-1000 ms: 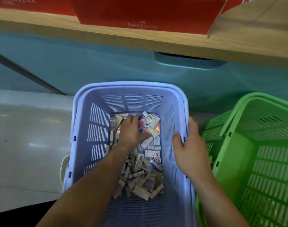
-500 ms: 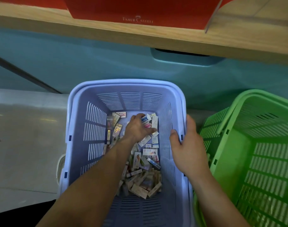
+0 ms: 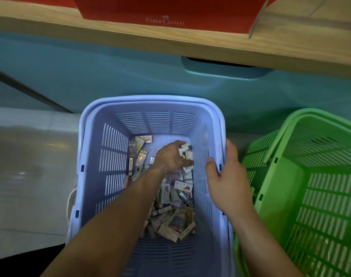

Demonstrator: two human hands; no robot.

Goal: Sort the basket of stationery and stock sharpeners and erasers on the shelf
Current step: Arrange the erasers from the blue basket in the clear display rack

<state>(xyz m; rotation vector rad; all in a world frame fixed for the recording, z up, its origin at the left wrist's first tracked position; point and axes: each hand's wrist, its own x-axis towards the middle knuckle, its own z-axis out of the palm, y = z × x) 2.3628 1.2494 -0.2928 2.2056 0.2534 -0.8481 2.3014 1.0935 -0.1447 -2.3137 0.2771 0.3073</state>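
Curling the left hand [image 3: 170,156] round small white packets [image 3: 186,145] at the far end of the pile [image 3: 170,218] in the purple basket [image 3: 110,156], its long axis pointing toward the wooden shelf [image 3: 290,43]. Gripping the basket's right rim with the right hand [image 3: 228,178], thumb inside, green basket [image 3: 310,176] just beside.

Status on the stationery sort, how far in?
Early. Done: nothing visibly stocked; the shelf edge shows only a red display box. In hand: left hand is down in the lavender basket, fingers curled over a few white packets at its far end, while right hand grips the right rim. Left: the pile of packets needs sorting; the green basket looks empty where visible.
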